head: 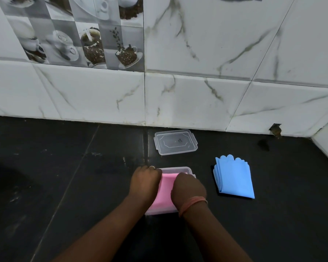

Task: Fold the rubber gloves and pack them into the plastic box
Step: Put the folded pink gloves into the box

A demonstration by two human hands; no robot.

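Observation:
A folded pink rubber glove (165, 191) lies inside the clear plastic box (178, 169) on the dark counter, near the front middle. My left hand (145, 181) sits on the glove's left side, fingers curled down over its edge. On the glove's right side is my right hand (188, 188), its fingers bent and tucked down into the box; a thread band circles that wrist. A folded blue rubber glove (234, 176) lies flat on the counter to the right of the box, untouched.
The box's clear lid (175, 141) lies flat behind the box, close to the marble-tiled wall (197, 101). Dark counter (64, 176) stretches left. A wall corner with a small hole (275, 129) stands at the far right.

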